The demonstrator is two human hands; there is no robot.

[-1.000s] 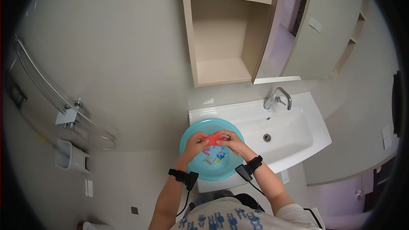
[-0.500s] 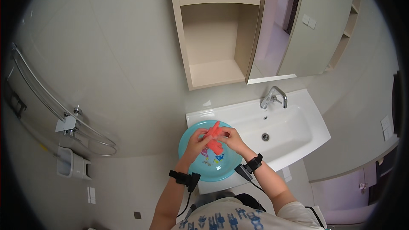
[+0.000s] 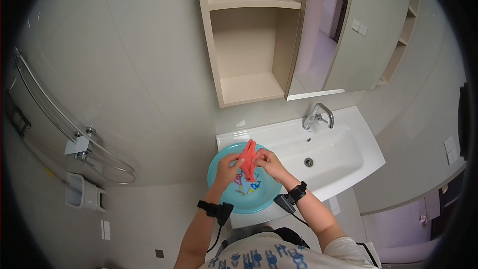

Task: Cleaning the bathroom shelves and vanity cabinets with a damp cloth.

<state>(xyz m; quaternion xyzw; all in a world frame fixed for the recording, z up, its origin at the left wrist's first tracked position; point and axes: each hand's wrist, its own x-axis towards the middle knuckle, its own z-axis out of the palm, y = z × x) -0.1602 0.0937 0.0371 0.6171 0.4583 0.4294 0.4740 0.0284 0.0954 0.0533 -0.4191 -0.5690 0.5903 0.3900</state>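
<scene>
Over a turquoise plastic basin [image 3: 269, 197] hangs a coral-red piece of cloth [image 3: 249, 162], gathered into a narrow vertical strip; its exact kind is not clear. My left hand [image 3: 228, 170] pinches its left edge between thumb and fingers. On the other edge, my right hand [image 3: 269, 163] holds it in the same way. Coloured printed figures [image 3: 255, 185] show on the basin's bottom below the cloth. Whether the basin holds water I cannot tell. Each wrist wears a black strap with a small device.
The basin stands on the left of a white washbasin [image 3: 343, 157] with a chrome faucet [image 3: 318, 114]. Above are a beige open shelf [image 3: 249, 89] and a mirrored cabinet door [image 3: 368, 40]. At far left are a shower mixer [image 3: 79, 145] and a white-grey plastic stool-like item [image 3: 84, 192].
The cloth went from a crumpled, slanting bunch to a straighter, upright strip between my hands. Both hands still grip it, the fingers slightly shifted.
</scene>
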